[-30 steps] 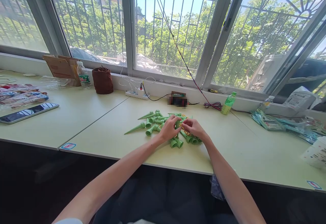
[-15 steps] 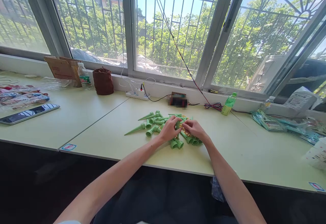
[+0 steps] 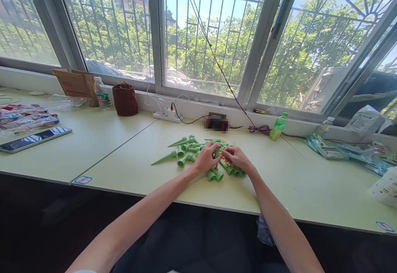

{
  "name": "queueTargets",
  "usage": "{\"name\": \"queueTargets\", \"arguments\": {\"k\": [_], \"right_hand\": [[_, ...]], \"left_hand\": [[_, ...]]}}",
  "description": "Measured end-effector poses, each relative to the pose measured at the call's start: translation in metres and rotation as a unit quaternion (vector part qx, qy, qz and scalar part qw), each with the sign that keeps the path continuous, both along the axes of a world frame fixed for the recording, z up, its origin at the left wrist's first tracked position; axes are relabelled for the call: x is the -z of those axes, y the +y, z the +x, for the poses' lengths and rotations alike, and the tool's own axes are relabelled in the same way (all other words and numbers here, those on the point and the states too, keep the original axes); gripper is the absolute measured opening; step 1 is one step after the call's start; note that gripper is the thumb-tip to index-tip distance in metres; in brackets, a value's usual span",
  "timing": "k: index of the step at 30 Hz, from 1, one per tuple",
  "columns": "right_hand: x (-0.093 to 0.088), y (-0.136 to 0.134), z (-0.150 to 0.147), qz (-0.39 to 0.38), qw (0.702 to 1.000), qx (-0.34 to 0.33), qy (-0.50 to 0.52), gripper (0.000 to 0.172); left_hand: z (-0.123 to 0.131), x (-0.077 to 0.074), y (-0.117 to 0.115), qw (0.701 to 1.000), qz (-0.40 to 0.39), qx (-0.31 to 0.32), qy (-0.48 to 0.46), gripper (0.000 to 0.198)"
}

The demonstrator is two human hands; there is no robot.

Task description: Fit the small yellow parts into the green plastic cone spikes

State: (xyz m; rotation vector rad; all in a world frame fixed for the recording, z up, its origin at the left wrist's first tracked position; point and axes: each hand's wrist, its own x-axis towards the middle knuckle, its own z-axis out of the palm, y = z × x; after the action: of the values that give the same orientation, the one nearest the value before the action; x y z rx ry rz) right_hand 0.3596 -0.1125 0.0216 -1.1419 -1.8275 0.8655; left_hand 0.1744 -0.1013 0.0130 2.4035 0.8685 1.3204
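My left hand (image 3: pixel 205 158) is closed around a green plastic spike (image 3: pixel 216 153), held upright over the pile. Close beside it, my right hand (image 3: pixel 237 158) has its fingertips pinched together at the side of that spike. Whatever is between those fingertips is too small to make out. Around both hands lie several more green cone-shaped spikes with wide ribbed ends; one long spike (image 3: pixel 164 158) points out to the left. Small yellow pieces (image 3: pixel 228 144) are scattered among them, partly hidden by my hands.
Along the window side stand a power strip (image 3: pixel 167 116), a brown pouch (image 3: pixel 125 100), a pixelated dark object (image 3: pixel 217 123) and a green bottle (image 3: pixel 278 126). A phone (image 3: pixel 35 139) lies at left. Teal packets (image 3: pixel 328 149) lie at right. The table's front edge runs below my forearms.
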Motion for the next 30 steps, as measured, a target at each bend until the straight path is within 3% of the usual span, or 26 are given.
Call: {"name": "queueTargets", "arguments": {"k": [7, 19, 30], "right_hand": [[0.0037, 0.0024, 0.0010, 0.001, 0.999, -0.009, 0.033, 0.033], [-0.0030, -0.0031, -0.0016, 0.007, 1.000, 0.008, -0.024, 0.043], [-0.0033, -0.0033, -0.0020, 0.019, 1.000, 0.001, 0.000, 0.035]], "left_hand": [[0.0005, 0.0003, 0.0003, 1.000, 0.002, -0.002, -0.002, 0.024], [0.0009, 0.0032, 0.0017, 1.000, 0.010, 0.002, 0.006, 0.024], [0.0006, 0.0012, 0.0007, 1.000, 0.002, -0.003, 0.004, 0.024]]}}
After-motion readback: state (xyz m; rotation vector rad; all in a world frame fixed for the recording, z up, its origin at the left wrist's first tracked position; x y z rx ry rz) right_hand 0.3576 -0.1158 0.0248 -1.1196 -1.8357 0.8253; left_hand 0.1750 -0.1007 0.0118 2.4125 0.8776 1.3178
